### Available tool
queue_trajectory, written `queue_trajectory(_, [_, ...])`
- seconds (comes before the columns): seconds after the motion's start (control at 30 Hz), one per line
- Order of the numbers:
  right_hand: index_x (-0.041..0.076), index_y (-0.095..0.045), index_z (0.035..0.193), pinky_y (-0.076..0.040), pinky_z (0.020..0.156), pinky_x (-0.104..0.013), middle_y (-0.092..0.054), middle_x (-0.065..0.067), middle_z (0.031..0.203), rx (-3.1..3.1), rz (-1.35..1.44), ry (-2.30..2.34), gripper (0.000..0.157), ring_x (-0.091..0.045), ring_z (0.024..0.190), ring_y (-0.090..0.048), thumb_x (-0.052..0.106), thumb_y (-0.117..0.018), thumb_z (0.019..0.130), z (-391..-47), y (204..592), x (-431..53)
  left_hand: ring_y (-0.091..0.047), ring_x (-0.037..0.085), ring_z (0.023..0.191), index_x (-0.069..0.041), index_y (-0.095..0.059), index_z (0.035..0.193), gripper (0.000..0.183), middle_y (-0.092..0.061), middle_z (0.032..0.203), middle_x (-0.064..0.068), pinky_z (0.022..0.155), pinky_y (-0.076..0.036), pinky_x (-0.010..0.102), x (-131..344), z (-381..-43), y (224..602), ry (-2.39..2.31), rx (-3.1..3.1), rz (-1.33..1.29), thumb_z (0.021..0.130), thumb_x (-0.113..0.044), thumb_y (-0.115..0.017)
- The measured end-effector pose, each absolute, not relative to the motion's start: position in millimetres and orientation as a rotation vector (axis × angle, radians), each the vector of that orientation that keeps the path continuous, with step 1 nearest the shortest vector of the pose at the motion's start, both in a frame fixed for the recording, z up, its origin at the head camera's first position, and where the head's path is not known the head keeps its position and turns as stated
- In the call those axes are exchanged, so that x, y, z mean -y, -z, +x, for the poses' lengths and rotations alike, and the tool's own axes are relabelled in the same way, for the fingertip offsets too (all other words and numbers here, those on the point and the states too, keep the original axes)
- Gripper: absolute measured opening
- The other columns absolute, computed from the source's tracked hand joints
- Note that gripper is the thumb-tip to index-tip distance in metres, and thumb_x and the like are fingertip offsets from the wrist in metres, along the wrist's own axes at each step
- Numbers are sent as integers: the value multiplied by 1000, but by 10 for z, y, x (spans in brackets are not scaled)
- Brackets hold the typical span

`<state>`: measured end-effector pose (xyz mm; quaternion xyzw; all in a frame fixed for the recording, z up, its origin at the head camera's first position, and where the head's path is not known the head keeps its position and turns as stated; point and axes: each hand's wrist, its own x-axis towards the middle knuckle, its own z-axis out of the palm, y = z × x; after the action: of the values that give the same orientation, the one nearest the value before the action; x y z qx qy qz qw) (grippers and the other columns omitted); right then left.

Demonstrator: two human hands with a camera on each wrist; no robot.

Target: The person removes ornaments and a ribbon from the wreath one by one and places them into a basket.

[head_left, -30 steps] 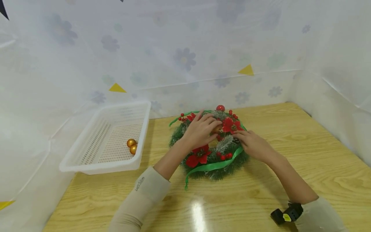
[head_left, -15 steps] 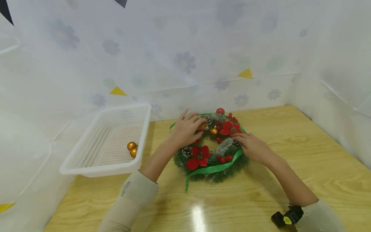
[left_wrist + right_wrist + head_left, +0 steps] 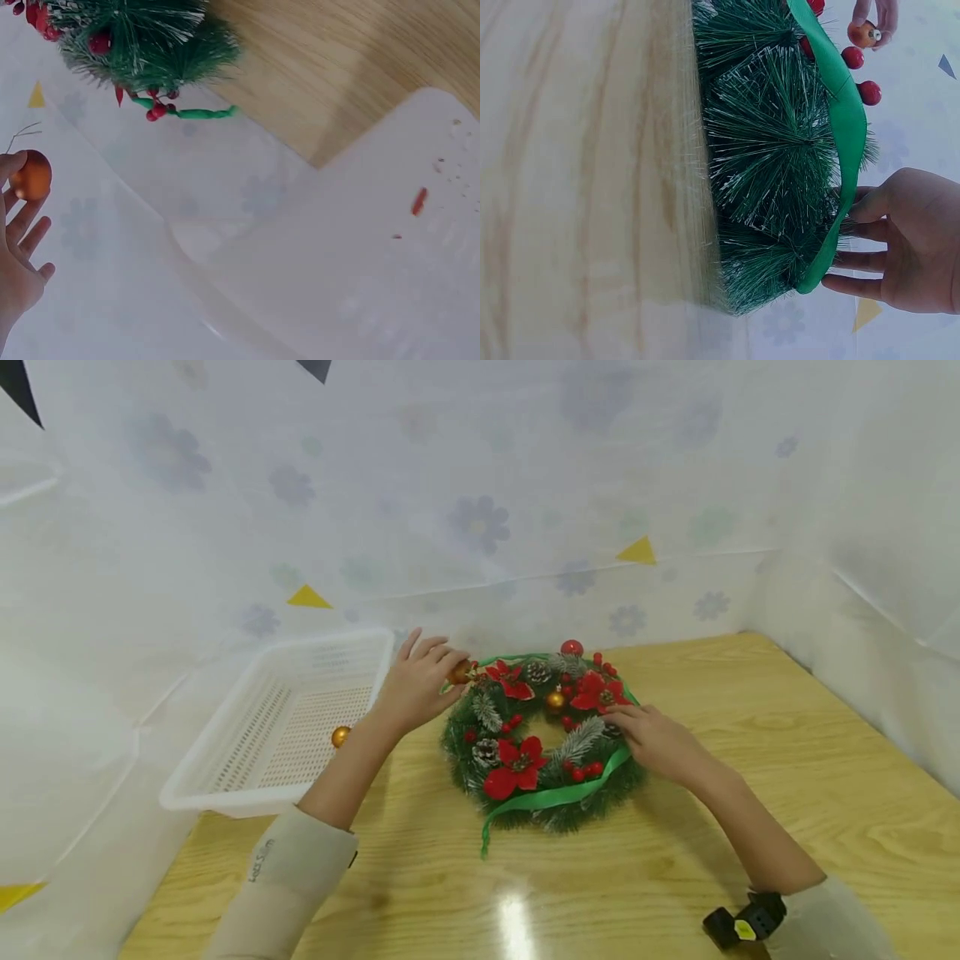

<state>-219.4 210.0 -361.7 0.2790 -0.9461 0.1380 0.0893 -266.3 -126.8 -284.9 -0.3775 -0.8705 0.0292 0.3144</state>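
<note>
My left hand (image 3: 420,681) pinches a gold bauble (image 3: 459,672) just off the left rim of the Christmas wreath (image 3: 487,781). In the left wrist view, the bauble (image 3: 31,176) shows thin wire ends poking up from its top. The wreath lies flat, dressed with red poinsettias (image 3: 517,768), pinecones (image 3: 538,672), berries and a green ribbon (image 3: 555,792). Another gold bauble (image 3: 555,701) sits on its inner upper part. At the wreath's right side, my right hand (image 3: 656,739) touches the greenery with extended fingers; the right wrist view shows their tips partly hidden by needles and ribbon.
A white plastic basket (image 3: 176,793) stands on the left of the wooden table (image 3: 600,885). One gold bauble (image 3: 341,736) is visible inside it, beside my left forearm. A white flower-print sheet (image 3: 480,460) walls the table's back and sides.
My left hand has moved left across the wreath and past its rim, carrying the gold bauble. The gold bauble on the wreath has come into sight. My right hand has stayed put.
</note>
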Motion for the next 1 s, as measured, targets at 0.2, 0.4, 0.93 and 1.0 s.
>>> queue_trajectory(0.2, [-6,-56,120,-32,96,-57,-51,-23,124,2814,840,-419,31,-43,113,-45,-2,-44,92,-2185,3616,-2088,-46,29,115,-7,-62,113,41,-62,107,9,108,-15,46,1626,-2644,2866,-149,2385,-904,78,-24,-74])
queue_trajectory(0.4, [-7,-55,120,-32,95,-58,-51,-24,123,2815,844,-421,31,-44,112,-45,-3,-44,91,-2182,3613,-2091,-44,31,116,-5,-59,117,44,-61,111,13,108,-15,48,1994,-2611,2906,-195,2524,-775,80,-25,-71])
queue_trajectory(0.93, [-7,-55,121,-31,97,-57,-50,-24,124,2837,838,-417,32,-44,114,-43,-3,-43,91,-2181,3612,-2102,-48,36,109,3,-58,114,41,-60,107,20,104,-20,55,2782,-2651,3231,-280,2748,-545,82,-21,-67])
queue_trajectory(1.0, [-7,-55,121,-31,97,-57,-50,-24,124,2837,832,-421,32,-44,114,-43,-3,-43,91,-2180,3608,-2104,-48,37,108,4,-57,114,41,-60,107,21,103,-21,56,2857,-2677,3274,-292,2768,-534,82,-20,-67])
